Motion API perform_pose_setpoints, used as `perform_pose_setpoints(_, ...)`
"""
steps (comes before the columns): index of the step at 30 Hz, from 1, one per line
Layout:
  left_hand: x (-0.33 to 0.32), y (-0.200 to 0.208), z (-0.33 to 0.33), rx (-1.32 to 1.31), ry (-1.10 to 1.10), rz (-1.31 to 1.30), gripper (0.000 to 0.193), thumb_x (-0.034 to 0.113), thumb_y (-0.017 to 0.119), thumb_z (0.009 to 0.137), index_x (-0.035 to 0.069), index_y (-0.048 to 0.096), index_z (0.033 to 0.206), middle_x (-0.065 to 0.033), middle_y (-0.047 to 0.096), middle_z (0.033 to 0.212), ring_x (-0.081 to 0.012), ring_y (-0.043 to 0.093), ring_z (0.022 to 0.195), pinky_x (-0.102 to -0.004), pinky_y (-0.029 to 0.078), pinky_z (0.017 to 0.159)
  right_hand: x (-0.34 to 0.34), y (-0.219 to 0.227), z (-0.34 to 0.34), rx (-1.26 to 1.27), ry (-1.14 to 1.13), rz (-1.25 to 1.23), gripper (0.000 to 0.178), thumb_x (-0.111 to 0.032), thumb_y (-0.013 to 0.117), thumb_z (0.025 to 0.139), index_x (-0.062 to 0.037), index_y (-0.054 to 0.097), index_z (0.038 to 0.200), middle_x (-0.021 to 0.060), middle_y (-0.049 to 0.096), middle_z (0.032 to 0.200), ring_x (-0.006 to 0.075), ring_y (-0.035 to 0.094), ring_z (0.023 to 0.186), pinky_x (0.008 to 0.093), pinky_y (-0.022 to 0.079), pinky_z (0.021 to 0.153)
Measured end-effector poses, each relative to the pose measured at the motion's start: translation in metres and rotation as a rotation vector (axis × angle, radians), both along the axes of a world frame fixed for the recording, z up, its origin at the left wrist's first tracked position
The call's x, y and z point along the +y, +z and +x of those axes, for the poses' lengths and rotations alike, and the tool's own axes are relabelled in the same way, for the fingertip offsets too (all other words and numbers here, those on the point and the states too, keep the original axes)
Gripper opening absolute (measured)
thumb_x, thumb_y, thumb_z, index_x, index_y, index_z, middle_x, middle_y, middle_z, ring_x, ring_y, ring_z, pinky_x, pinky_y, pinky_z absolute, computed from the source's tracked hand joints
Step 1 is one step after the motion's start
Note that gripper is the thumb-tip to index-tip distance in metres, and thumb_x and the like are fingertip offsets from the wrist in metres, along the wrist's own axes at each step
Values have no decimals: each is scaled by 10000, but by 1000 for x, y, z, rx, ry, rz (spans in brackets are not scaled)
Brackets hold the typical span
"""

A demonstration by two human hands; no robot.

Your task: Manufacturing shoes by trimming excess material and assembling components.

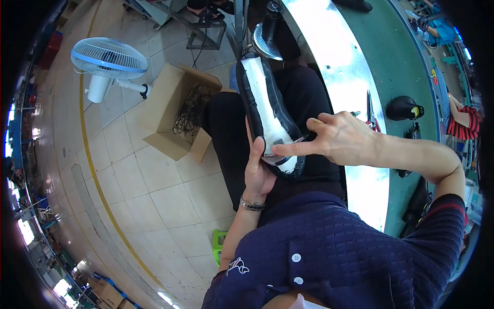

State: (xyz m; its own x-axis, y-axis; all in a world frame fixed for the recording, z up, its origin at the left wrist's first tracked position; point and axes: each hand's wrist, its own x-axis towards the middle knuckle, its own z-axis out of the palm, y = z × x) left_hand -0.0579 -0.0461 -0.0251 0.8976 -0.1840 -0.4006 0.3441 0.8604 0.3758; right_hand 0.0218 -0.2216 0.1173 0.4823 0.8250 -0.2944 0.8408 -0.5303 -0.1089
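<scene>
A black shoe (282, 98) lies bottom up above my lap, its long white underside facing me and its black edges wrapped around. My left hand (259, 177) grips it from the left near its closer end, the thumb on the edge. Over that end, my right hand (343, 138) rests its outstretched index finger on the white underside. Pinched in the same hand is a thin tool (305, 137) with a dark tip close to the shoe; most of it is hidden by the fingers.
On my right runs a shiny metal bench edge (345, 56) beside a green surface (383, 51) with another black shoe (404, 108) on it. An open cardboard box (165, 103) of dark tangled strands and a fan (110, 57) stand left. Another person (460, 116) is far right.
</scene>
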Motion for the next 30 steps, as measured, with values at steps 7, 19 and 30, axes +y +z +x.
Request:
perform_pose_setpoints(7,10,-12,-9,-62,-2,156,368,292,535,967,63,524,1255,-48,612,1163,-169,594,1075,-360,482,940,36,42,8,55,34,220,731,-48,550,842,-351,349,1476,67,575,596,176,570,430,303,483,399)
perform_pose_setpoints(19,33,-25,-7,-133,-197,-25,576,133,587,919,47,353,1439,-61,549,1279,-210,544,1167,-382,458,989,48,8,7,163,-75,-30,753,-21,529,816,-215,295,1505,151,651,636,264,666,533,340,538,498)
perform_pose_setpoints(30,26,-8,-17,-86,-180,-211,711,560,298,994,38,277,1476,-178,411,1449,-323,432,1318,-566,366,1072,14,-6,2,-349,265,128,758,-13,541,823,-457,385,1418,166,543,1121,271,593,999,303,555,560)
